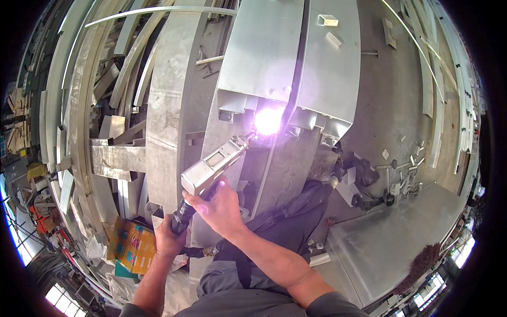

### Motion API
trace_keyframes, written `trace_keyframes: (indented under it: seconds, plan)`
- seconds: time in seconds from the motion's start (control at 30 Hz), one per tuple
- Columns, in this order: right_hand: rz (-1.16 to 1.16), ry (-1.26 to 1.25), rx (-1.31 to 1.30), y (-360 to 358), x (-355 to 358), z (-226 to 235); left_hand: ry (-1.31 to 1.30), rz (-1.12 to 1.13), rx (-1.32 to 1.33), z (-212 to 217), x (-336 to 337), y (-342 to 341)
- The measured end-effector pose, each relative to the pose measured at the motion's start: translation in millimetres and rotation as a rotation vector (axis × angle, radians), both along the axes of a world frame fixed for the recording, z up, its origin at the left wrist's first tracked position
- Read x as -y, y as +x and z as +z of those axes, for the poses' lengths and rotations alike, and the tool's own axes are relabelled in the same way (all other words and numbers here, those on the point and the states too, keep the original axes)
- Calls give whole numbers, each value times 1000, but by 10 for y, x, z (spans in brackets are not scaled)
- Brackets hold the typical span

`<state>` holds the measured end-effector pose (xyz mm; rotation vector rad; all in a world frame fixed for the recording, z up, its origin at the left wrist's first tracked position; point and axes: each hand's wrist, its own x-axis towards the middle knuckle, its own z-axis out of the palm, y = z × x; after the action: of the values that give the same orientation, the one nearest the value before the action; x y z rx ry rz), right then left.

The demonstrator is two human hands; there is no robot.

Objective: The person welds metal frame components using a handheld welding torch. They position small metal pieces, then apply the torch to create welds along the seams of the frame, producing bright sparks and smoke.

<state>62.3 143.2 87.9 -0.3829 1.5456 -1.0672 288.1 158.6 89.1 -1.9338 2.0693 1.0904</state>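
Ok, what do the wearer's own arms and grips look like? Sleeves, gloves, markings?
Left grip and right grip: bare five-fingered human hands, no gloves. Forearms bare, no watch or cable visible on them. Dark grey sleeves at the lower edge. No clear markings.

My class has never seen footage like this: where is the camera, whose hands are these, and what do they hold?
No robot here: a wide fisheye camera on a person's head looks down, so straight edges bend near the rim. The person's own bare right hand holds a boxy silver tool; their bare left hand grips the dark part behind it. A bright glow shines near the tool's tip, beside grey metal panels. Two small metal pieces lie on the right panel.
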Motion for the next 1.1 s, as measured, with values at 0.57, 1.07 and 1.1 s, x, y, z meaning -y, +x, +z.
trace_keyframes:
  seconds: [0.57,1.07,1.1]
  plan:
    - [-26,-25,17,93,-106,-52,42,-4,-7,-23,-39,115]
    - [48,-77,-26,167,-217,12,-106,-17,-22,14,-245,195]
    - [51,-75,-14,168,-242,35,-106,10,-49,23,-267,199]
